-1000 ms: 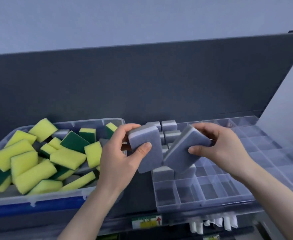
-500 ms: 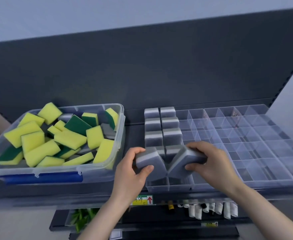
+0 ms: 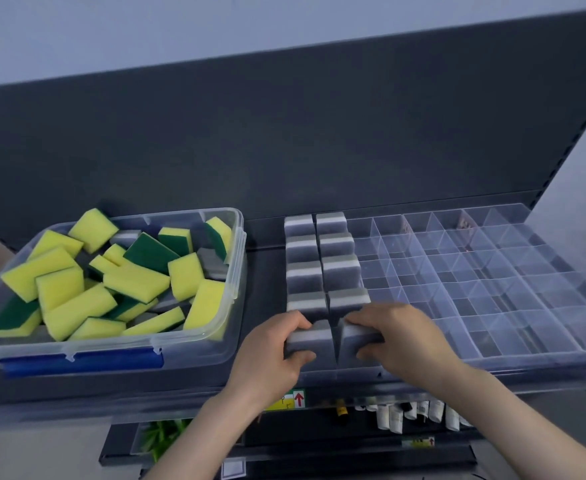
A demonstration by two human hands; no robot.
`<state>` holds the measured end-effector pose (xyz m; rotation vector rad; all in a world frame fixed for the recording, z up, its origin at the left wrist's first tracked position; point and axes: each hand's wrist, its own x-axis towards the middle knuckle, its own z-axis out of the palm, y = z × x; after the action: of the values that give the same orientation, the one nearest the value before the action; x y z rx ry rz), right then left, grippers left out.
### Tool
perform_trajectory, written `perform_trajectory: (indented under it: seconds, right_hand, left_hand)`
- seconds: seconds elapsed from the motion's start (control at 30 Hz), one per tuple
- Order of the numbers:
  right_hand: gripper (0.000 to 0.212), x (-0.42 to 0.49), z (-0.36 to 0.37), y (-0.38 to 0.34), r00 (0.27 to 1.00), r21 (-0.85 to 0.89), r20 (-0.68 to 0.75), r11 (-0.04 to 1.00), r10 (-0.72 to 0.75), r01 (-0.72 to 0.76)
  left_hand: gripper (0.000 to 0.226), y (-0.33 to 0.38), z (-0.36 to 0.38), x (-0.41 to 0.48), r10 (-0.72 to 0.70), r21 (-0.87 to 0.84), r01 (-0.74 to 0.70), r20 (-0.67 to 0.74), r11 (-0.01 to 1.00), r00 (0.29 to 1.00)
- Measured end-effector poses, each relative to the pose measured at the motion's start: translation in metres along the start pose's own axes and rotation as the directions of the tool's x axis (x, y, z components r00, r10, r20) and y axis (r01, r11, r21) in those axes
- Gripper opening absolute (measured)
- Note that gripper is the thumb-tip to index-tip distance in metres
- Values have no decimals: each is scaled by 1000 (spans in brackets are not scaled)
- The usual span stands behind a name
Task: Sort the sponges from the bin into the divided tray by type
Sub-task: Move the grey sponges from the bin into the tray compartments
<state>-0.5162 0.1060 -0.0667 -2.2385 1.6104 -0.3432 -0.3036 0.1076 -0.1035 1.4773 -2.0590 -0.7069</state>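
Near-left in the clear divided plastic tray [image 3: 492, 344], the left hand [image 3: 267, 358] pinches one grey rectangular foam sponge [image 3: 314, 337], the right hand [image 3: 405, 337] a second grey sponge [image 3: 357, 336]

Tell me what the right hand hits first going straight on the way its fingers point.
Its fingers point left, so the right hand, with the grey sponge it grips, would probably first meet the neighbouring sponge in the left hand. A divider of the tray may stand between them; depth is unclear.

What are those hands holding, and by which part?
Left hand pinches one grey-and-white block sponge by its near and far edges; right hand grips a second sponge likewise.
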Motion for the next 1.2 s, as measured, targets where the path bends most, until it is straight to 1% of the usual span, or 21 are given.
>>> perform_trajectory:
  seconds: [0.1,0.27,0.37,0.47,0.57,0.63,0.7,0.73,0.8,0.93,1.07,1.2]
  right_hand:
    - [43,-1,11,-2,998,-54,67,999,-4,7]
    - [42,2,21,0,999,-64,52,998,-2,5]
    - [42,2,23,2,998,-72,59,997,-5,10]
    - [37,1,22,5,997,-68,64,996,-49,53]
    - [40,1,15,5,989,-70,123,993,-85,94]
    - [45,3,6,3,978,-73,183,990,-105,120]
    - [47,6,-6,0,979,-44,169,992,-112,121]
    - [45,9,-14,-4,983,-22,134,992,-122,126]
    - [42,19,-28,-16,986,6,56,988,-157,157]
    - [36,49,-39,-48,973,85,-58,970,-222,226]
    - [31,78,-34,-82,965,129,-93,958,-245,256]
    - [27,102,-19,-111,956,120,-114,951,-272,285]
  left_hand:
    - [30,-3,7,-3,8,64,-10,35,998,999]
    - [22,-7,14,-8,7,136,-9,15,991,1000]
    - [21,-7,14,-10,-14,127,13,6,992,1000]
    - [24,-6,14,-13,-40,113,38,14,993,999]
    - [25,-2,10,-13,-81,102,78,29,992,996]
    - [37,1,5,-13,-86,130,79,49,988,995]
    - [51,4,-3,-14,-77,149,68,57,986,995]
    - [56,6,-10,-15,-76,143,70,33,987,997]
    - [56,6,-27,-17,-72,122,78,-55,989,996]
    - [41,-3,-72,-17,-44,130,74,-221,989,974]
    - [30,-27,-119,-17,-68,155,122,-315,980,947]
    - [26,-61,-162,-14,-86,188,164,-364,968,928]
